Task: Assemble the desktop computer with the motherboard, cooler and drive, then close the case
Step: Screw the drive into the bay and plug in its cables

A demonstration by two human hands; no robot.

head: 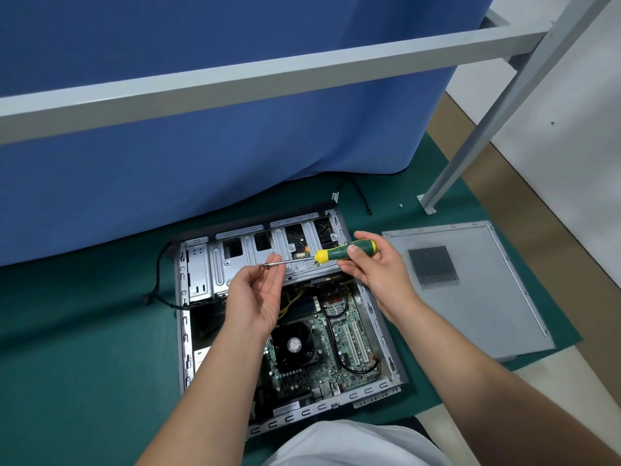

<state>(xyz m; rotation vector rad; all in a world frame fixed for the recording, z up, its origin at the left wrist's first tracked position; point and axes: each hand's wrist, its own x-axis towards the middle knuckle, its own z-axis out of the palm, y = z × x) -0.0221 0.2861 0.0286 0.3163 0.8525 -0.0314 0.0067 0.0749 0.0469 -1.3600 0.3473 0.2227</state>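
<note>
An open computer case (183,334) lies flat on the green mat. Inside it sit the green motherboard (322,361) and a black cooler fan (295,346). A metal drive cage (235,260) fills the far end of the case. My right hand (373,267) grips the yellow and green handle of a screwdriver (339,254), held level above the cage. My left hand (257,295) is palm up at the tip of the shaft, fingertips pinching something small there; a screw, as far as I can tell.
The grey side panel (470,287) lies on the mat to the right of the case. A blue curtain (201,146) hangs behind. A grey metal frame bar (268,79) crosses overhead, its leg (426,203) standing at the back right. A black cable (158,290) trails left of the case.
</note>
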